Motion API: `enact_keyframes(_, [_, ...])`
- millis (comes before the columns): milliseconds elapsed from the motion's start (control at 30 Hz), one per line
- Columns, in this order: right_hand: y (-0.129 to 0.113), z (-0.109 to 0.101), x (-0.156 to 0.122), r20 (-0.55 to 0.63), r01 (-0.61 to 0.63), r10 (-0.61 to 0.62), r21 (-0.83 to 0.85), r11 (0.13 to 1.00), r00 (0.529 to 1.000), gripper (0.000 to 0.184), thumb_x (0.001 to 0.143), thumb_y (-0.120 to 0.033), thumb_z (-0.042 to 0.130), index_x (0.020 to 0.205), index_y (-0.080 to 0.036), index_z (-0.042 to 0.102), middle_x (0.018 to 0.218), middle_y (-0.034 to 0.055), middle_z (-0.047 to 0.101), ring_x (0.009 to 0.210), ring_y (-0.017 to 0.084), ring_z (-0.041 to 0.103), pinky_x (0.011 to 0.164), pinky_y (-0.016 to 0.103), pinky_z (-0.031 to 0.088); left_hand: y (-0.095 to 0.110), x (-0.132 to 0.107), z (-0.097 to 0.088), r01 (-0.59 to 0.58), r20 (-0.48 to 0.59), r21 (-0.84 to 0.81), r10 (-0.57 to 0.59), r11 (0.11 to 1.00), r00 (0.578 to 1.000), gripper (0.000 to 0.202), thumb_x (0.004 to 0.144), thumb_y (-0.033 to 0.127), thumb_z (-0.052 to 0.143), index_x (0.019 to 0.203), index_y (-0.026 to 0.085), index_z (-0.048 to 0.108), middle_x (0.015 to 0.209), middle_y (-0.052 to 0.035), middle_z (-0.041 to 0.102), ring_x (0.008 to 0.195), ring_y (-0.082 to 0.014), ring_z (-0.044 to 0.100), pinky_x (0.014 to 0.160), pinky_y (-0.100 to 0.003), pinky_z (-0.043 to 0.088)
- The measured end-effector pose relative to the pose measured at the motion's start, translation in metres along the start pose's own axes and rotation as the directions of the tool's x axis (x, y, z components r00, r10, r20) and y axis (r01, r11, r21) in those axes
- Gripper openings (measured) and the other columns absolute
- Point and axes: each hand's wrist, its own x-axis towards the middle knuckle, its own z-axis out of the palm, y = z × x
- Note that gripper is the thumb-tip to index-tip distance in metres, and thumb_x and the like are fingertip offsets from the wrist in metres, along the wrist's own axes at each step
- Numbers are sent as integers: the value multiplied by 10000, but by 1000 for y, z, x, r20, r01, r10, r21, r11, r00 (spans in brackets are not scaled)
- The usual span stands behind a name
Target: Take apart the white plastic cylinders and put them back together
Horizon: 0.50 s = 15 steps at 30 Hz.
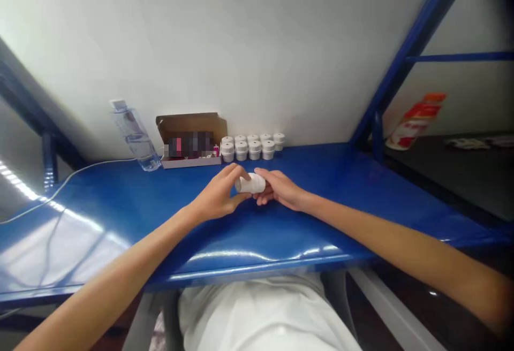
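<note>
Both my hands meet over the middle of the blue table (341, 201) and hold one small white bottle (252, 183) lying sideways between them. My left hand (219, 195) pinches its cap end with thumb and fingers. My right hand (279, 189) wraps its fingers round the other end. Behind them, against the wall, stand several more small white capped bottles (252, 146) in two rows.
An open brown cardboard box (190, 139) sits left of the bottle rows. A clear plastic water bottle (134, 137) leans further left, with a white cable (60, 185) trailing across the table. Blue frame bars (405, 54) rise at the right, a red and white package (417, 121) beyond.
</note>
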Motion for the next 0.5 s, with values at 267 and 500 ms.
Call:
enact_keyframes(267, [-5, -5, 1, 3, 101, -101, 38, 994, 995, 359, 813, -433, 785, 1055, -192, 675, 883, 45, 734, 729, 174, 700, 638, 282, 597, -13, -1, 10, 149, -33, -86, -153, 985, 988, 361, 922, 518, 600, 1077, 203, 516, 920, -37, 665, 793, -181, 621, 747, -314, 499])
enact_keyframes(500, [-1, -9, 7, 9, 68, -68, 9, 998, 998, 364, 874, -531, 684, 889, -168, 681, 753, 40, 713, 640, 164, 651, 616, 284, 550, -7, 0, 3, -207, 80, 327, 191, 922, 978, 196, 980, 341, 535, 1114, 216, 602, 1284, -128, 615, 1173, -266, 563, 1035, -418, 436])
